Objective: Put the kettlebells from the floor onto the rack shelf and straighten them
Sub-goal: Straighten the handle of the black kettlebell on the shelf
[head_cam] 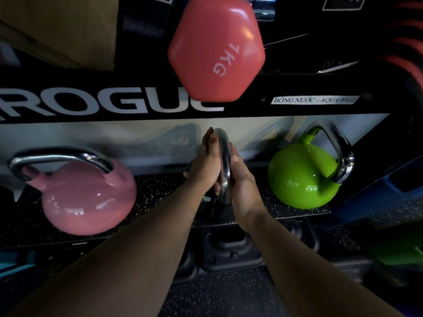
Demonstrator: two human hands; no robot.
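Note:
A dark kettlebell sits on the speckled rack shelf (160, 193) in the middle; only its chrome handle (225, 161) shows between my hands, and its body is hidden behind them. My left hand (206, 165) presses the handle's left side and my right hand (240, 179) grips its right side. A pink kettlebell (89, 197) rests on the shelf to the left, its chrome handle lying across. A green kettlebell (299, 175) stands on the shelf to the right, its handle turned at an angle.
A red 1 kg dumbbell (216, 49) juts out from the shelf above, right over my hands. The rack's black beam (114, 104) with white lettering runs across. A blue object (377, 193) lies at the right, a green thing (398, 250) below it.

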